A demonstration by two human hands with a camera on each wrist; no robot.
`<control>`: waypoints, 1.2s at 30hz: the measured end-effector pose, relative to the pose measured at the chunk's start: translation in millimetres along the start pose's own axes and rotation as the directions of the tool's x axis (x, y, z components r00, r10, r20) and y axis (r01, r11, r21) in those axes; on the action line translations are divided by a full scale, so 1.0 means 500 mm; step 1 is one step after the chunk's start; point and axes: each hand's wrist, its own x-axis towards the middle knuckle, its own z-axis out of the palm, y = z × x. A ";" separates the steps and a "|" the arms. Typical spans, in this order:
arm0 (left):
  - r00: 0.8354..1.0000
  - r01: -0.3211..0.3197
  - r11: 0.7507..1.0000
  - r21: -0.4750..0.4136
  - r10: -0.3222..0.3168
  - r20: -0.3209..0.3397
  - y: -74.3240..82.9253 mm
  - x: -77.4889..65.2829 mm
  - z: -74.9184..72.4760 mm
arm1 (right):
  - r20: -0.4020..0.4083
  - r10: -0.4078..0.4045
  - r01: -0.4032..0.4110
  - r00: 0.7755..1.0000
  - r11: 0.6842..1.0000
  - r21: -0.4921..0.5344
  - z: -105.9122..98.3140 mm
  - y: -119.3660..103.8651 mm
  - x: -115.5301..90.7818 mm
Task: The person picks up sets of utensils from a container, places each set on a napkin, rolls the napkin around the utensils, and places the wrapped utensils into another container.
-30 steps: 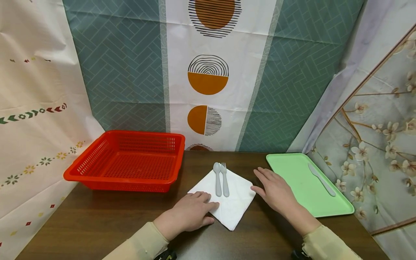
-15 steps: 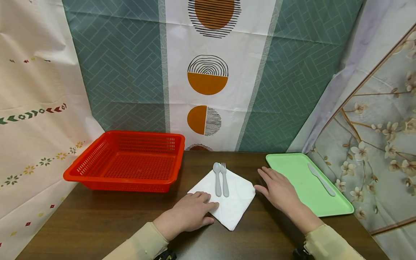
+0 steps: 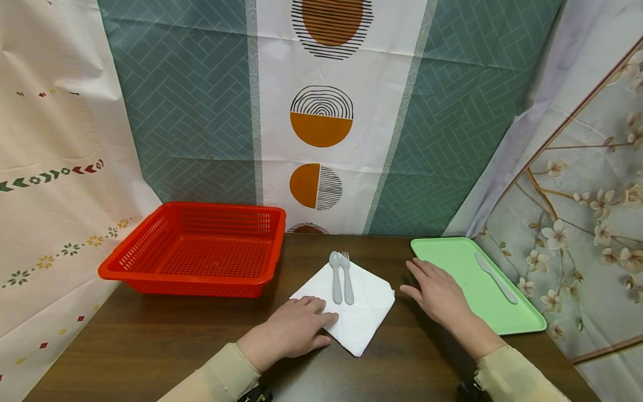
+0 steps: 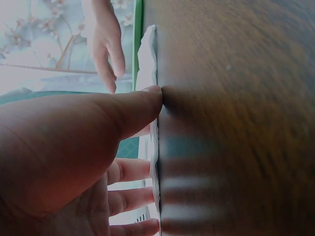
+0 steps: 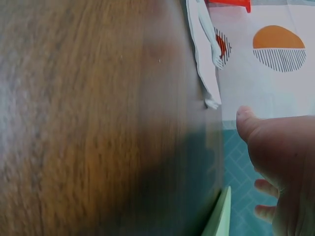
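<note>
A white napkin [image 3: 369, 312] lies flat at the middle of the table, one corner toward me. On it a grey spoon [image 3: 337, 282] and a grey fork [image 3: 348, 282] lie side by side. My left hand [image 3: 296, 326] rests its extended fingertips on the napkin's left edge; in the left wrist view the thumb [image 4: 140, 110] touches down by the near edge. To the right of the napkin, my right hand [image 3: 437, 293] hovers with fingers loosely extended and holds nothing. Between its thumb [image 5: 246, 120] and the napkin there is a gap in the right wrist view.
A red perforated basket [image 3: 191, 278] stands at the back left. At the right lies a light green tray [image 3: 457, 262] with a grey knife [image 3: 496, 278] on it. Patterned cloths [image 3: 201, 111] hang behind and along both sides of the brown table [image 3: 166, 340].
My right hand has moved a little to the right, away from the napkin's right corner toward the green tray. The left hand, napkin, spoon and fork have stayed in place.
</note>
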 end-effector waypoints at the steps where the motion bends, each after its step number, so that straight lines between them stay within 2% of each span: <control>1: 1.000 0.000 1.000 -0.001 0.000 0.000 0.000 0.000 0.000 | 0.000 0.000 0.000 1.000 1.000 -0.004 0.000 0.002 0.000; 23: 1.000 0.000 1.000 -0.006 0.000 -0.001 -0.003 0.003 0.003 | 0.042 0.053 -0.051 0.998 0.998 -0.031 -0.009 0.043 -0.015; 36: 1.000 0.009 1.000 -0.007 -0.009 0.023 -0.001 0.003 0.002 | 0.071 0.080 -0.076 0.994 0.996 -0.054 -0.004 0.074 -0.030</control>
